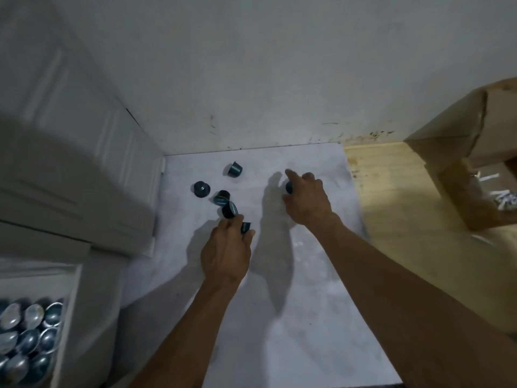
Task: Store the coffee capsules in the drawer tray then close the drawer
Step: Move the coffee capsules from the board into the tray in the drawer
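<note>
In the head view, a pale white sheet-covered work surface (307, 275) is seen from above, bounded at the back by a scuffed white wall (251, 65). Several small dark blue coffee capsules with metallic rims are scattered on the far left part of this surface: one lies tipped near the back (234, 169), one sits rim-down further left (201, 189), and one lies on its side (221, 198) just in front of them. The left hand (227, 254) is reached forward, its fingers curled round two capsules: one is pinched at the fingertips (230, 210) and another is held between thumb and fingers (245, 227). The right hand (306, 201) is placed further back and to the right, knuckles up, with the index finger stretched forward; a single dark capsule (289, 188) is partly hidden under its curled fingers, and a firm grasp on it cannot be confirmed. At the lower left, an open white drawer tray (74, 303) is visible, its compartment packed with many blue-and-silver capsules (28, 340) lying close together. A white panelled cabinet (70, 163) is blurred above the tray. To the right, a light wooden board (397, 205) adjoins the sheet, and a brown cardboard box (461, 135) rests on it.
</note>
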